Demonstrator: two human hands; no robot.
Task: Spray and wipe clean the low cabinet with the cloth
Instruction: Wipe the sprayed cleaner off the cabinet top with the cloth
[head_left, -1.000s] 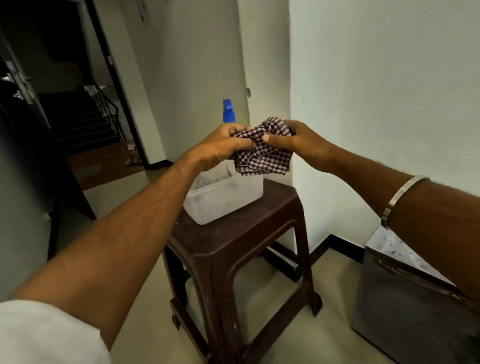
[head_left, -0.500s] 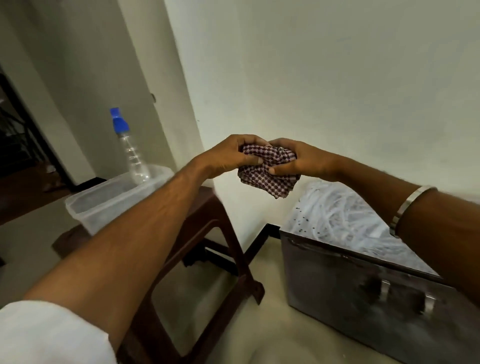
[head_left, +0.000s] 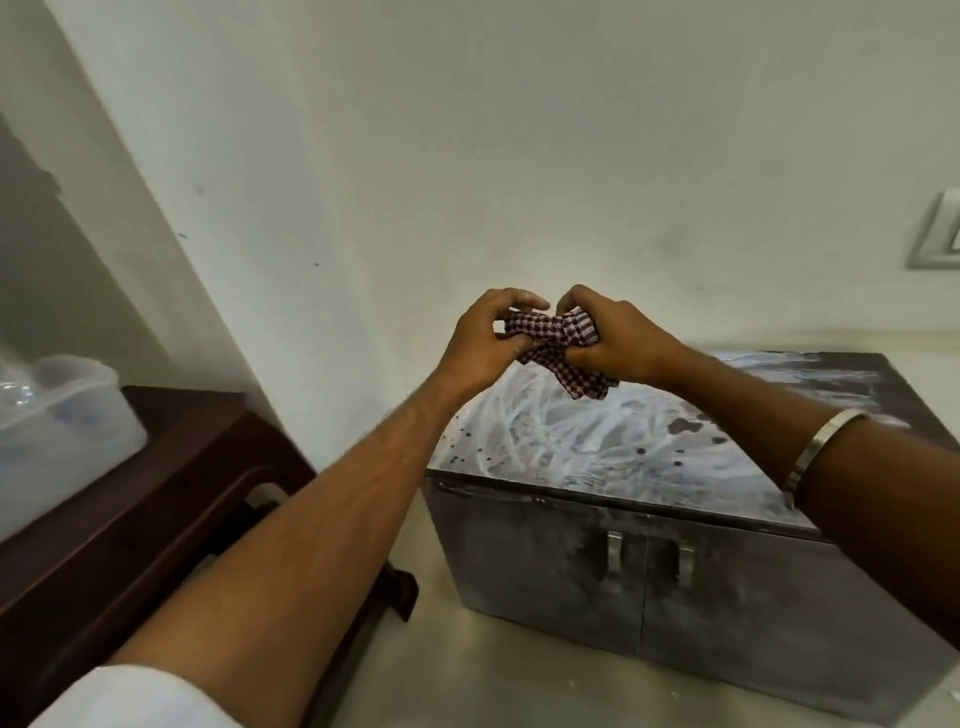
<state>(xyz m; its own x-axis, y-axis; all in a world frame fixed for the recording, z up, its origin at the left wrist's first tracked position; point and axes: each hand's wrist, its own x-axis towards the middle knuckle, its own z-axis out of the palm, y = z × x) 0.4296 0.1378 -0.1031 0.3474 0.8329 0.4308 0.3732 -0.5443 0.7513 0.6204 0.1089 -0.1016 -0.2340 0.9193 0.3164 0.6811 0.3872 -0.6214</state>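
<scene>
- Two hands are meeting in the air above the low cabinet (head_left: 597, 452), both arms reaching forward from the lower corners.
- The left hand (head_left: 480, 345) is curling its fingers round one end of the checked cloth (head_left: 558, 348); thumb side turned up.
- The right hand (head_left: 615, 338) is gripping the other end (a metal bangle (head_left: 821, 449) is sitting on that forearm).
- The cloth is hanging bunched between them, clear of the streaked cabinet top.
- A plastic tub (head_left: 67, 431) is sitting on a brown stool (head_left: 171, 499), far left.

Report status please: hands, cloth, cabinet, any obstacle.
Left hand and right hand both grip the checkered cloth, held in the air. Low cabinet top smeared white, not yet wiped. Nothing between cloth and cabinet top.
</scene>
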